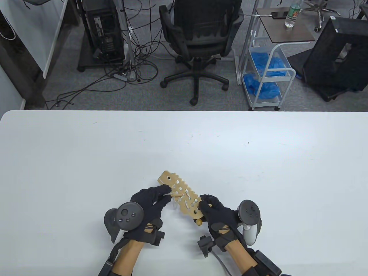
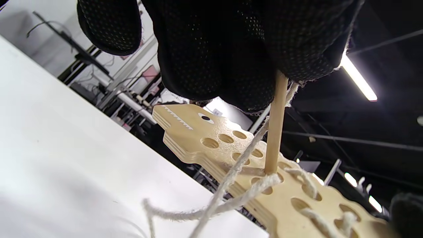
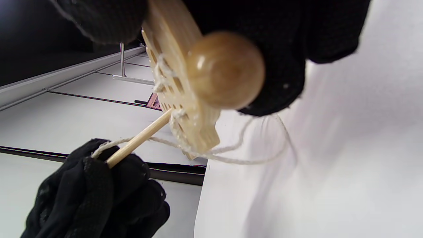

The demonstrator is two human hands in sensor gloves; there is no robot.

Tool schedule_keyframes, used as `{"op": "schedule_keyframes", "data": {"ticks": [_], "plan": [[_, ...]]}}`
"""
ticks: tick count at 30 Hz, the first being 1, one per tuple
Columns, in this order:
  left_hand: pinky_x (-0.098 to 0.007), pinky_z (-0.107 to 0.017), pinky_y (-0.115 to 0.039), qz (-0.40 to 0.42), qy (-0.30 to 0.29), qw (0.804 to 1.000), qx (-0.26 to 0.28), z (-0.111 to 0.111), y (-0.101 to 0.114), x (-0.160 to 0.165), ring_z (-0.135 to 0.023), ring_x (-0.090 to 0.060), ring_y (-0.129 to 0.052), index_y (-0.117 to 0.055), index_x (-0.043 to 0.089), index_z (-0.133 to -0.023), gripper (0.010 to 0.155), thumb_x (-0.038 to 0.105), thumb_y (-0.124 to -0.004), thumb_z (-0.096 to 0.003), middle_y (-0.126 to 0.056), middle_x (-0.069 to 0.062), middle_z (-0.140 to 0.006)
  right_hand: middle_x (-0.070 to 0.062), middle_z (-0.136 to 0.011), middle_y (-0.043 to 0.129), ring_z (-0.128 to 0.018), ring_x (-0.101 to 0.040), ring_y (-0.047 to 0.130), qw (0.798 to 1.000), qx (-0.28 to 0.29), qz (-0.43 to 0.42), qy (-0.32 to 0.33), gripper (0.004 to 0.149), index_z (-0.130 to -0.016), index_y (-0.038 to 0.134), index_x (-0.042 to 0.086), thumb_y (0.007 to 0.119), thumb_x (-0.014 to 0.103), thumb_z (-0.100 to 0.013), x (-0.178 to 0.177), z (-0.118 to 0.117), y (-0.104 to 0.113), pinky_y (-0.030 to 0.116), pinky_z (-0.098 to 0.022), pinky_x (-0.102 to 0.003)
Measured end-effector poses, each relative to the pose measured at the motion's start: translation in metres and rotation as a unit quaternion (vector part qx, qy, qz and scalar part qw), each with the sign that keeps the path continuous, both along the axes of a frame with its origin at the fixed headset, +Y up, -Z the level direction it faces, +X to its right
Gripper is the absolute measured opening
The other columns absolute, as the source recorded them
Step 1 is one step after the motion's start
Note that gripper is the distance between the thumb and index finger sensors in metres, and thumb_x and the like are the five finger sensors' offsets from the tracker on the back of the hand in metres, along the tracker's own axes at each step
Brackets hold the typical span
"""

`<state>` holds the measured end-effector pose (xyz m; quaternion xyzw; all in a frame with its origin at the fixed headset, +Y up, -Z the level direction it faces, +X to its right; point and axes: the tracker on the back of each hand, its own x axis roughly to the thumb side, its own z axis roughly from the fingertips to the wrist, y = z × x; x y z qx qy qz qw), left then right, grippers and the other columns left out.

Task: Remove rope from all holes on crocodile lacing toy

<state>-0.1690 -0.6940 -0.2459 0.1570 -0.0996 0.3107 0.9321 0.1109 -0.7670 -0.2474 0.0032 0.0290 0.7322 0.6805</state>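
Currently, lower centre of the table view, listed left to right. Left hand [image 1: 151, 201]: fingertips pinched round a thin wooden needle [image 1: 176, 195] at the end of the rope [image 2: 231, 172], its tip standing in a mid-body hole. Crocodile lacing toy [image 1: 178, 188]: flat plywood board, held off the white bench [image 1: 86, 149], head toward the upper left; the head-end holes appear bare, the tail-end holes laced. Right hand [image 1: 214, 211]: fingers curled round the tail end, beside a round wooden knob [image 3: 226, 69]. Handling, judged: board stiff and light, best gripped by its edges; rope soft, frayed, likely to snag; draw it by the rigid needle, 1 hole at a time.
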Motion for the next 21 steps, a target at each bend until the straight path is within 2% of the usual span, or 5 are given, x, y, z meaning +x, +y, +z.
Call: {"op": "schedule_keyframes", "data": {"ticks": [8, 18, 21], "plan": [[-0.058, -0.067, -0.072, -0.053, -0.014, 0.998, 0.011, 0.002, 0.001, 0.010, -0.071, -0.017, -0.096, -0.090, 0.042, -0.086, 0.043, 0.046, -0.085, -0.0436, -0.101, 0.006, -0.080, -0.023, -0.064, 0.093, -0.042, -0.039, 0.099, 1.000, 0.002, -0.007, 0.009, 0.049, -0.082, 0.073, 0.006, 0.078, 0.034, -0.042, -0.002, 0.001, 0.002, 0.076, -0.043, -0.061], [-0.060, -0.067, -0.070, -0.057, -0.026, 0.998, 0.008, 0.002, 0.000, 0.013, -0.074, -0.020, -0.094, -0.091, 0.042, -0.087, 0.044, 0.046, -0.084, -0.0433, -0.099, 0.003, -0.084, -0.023, -0.064, 0.093, -0.042, -0.039, 0.099, 1.000, 0.007, -0.014, 0.015, 0.049, -0.082, 0.073, 0.006, 0.078, 0.034, -0.042, -0.003, 0.001, 0.004, 0.076, -0.043, -0.061], [-0.060, -0.067, -0.070, -0.051, -0.026, 0.998, 0.007, 0.002, 0.000, 0.013, -0.075, -0.020, -0.093, -0.088, 0.041, -0.090, 0.047, 0.046, -0.085, -0.0429, -0.098, 0.003, -0.085, -0.023, -0.064, 0.093, -0.041, -0.039, 0.099, 1.000, 0.008, -0.018, 0.013, 0.049, -0.082, 0.073, 0.006, 0.078, 0.034, -0.042, -0.003, 0.001, 0.005, 0.076, -0.043, -0.061]]}}
